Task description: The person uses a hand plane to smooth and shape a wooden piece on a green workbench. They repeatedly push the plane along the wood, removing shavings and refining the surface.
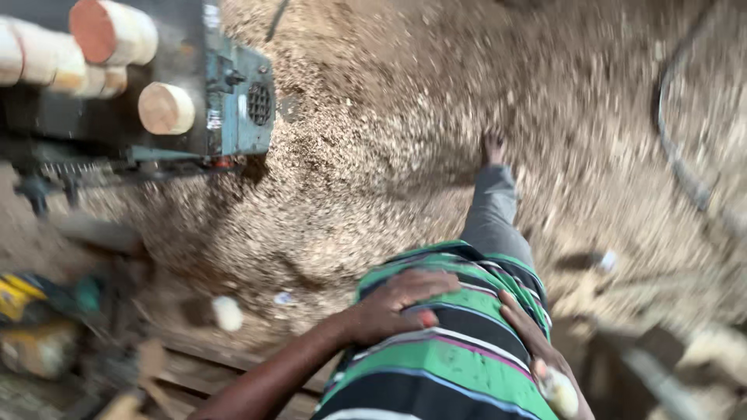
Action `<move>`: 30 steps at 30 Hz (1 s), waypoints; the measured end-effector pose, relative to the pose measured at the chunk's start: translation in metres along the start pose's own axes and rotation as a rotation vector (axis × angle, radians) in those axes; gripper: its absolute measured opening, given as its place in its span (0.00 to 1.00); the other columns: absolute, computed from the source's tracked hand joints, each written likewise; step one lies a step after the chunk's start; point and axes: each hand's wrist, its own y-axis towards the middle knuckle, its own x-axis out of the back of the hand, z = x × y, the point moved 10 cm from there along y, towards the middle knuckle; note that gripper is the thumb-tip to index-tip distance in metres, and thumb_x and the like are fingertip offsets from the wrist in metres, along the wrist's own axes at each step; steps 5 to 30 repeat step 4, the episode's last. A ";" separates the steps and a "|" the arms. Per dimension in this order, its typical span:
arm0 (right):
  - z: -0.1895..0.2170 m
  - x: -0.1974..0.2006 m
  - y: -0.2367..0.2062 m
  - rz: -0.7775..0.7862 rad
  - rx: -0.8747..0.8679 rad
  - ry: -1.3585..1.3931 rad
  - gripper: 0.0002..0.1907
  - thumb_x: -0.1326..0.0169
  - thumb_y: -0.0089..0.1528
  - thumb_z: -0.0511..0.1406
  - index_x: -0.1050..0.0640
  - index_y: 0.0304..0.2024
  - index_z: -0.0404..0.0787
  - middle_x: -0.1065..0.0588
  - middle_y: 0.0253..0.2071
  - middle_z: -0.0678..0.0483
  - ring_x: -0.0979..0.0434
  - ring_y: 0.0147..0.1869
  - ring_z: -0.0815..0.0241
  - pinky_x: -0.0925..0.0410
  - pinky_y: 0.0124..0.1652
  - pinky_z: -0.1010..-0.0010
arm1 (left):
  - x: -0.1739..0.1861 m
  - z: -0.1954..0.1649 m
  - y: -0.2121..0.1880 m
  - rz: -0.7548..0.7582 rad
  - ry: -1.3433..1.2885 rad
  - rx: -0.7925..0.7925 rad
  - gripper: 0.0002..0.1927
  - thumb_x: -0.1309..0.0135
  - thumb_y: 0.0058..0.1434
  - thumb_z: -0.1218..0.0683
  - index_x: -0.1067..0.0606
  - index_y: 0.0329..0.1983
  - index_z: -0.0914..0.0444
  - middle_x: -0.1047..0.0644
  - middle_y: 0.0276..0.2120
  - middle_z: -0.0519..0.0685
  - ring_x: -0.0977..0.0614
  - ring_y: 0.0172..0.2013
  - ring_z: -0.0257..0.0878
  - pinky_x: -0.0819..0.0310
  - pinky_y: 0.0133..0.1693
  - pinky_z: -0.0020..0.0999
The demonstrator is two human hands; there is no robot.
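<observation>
My left hand (401,305) lies flat on my green and black striped shirt (443,365), fingers spread and holding nothing. Against the shirt's right edge rests my right hand (537,342), its fingers stretched along the cloth. A small pale rounded piece (559,392) sits at the heel of that hand; the blur hides whether it is gripped. Beyond the shirt, my grey trouser leg (492,214) and bare foot (492,146) reach out over the sawdust.
A green machine (233,101) stands at upper left with round wooden pegs (166,108) lying on it. Sawdust (405,117) covers the floor. A dark cable (677,155) curves at the right. A yellow tool (23,295), wooden planks (194,365) and a white lump (227,313) are at lower left.
</observation>
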 end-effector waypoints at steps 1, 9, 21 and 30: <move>0.009 0.026 0.035 0.004 -0.060 -0.026 0.57 0.57 0.60 0.70 0.36 0.71 0.31 0.45 0.80 0.42 0.53 0.85 0.44 0.62 0.77 0.58 | 0.023 0.008 0.015 -0.089 0.079 -0.003 0.36 0.60 0.71 0.34 0.34 0.74 0.59 0.34 0.74 0.55 0.37 0.76 0.50 0.52 0.76 0.48; 0.084 0.133 0.146 0.058 -0.146 -0.107 0.54 0.58 0.61 0.69 0.37 0.71 0.33 0.42 0.78 0.43 0.51 0.84 0.43 0.59 0.76 0.57 | 0.090 0.057 0.041 -0.322 0.301 0.290 0.38 0.66 0.69 0.30 0.33 0.72 0.56 0.38 0.73 0.55 0.43 0.75 0.55 0.56 0.72 0.54; 0.084 0.133 0.146 0.058 -0.146 -0.107 0.54 0.58 0.61 0.69 0.37 0.71 0.33 0.42 0.78 0.43 0.51 0.84 0.43 0.59 0.76 0.57 | 0.090 0.057 0.041 -0.322 0.301 0.290 0.38 0.66 0.69 0.30 0.33 0.72 0.56 0.38 0.73 0.55 0.43 0.75 0.55 0.56 0.72 0.54; 0.084 0.133 0.146 0.058 -0.146 -0.107 0.54 0.58 0.61 0.69 0.37 0.71 0.33 0.42 0.78 0.43 0.51 0.84 0.43 0.59 0.76 0.57 | 0.090 0.057 0.041 -0.322 0.301 0.290 0.38 0.66 0.69 0.30 0.33 0.72 0.56 0.38 0.73 0.55 0.43 0.75 0.55 0.56 0.72 0.54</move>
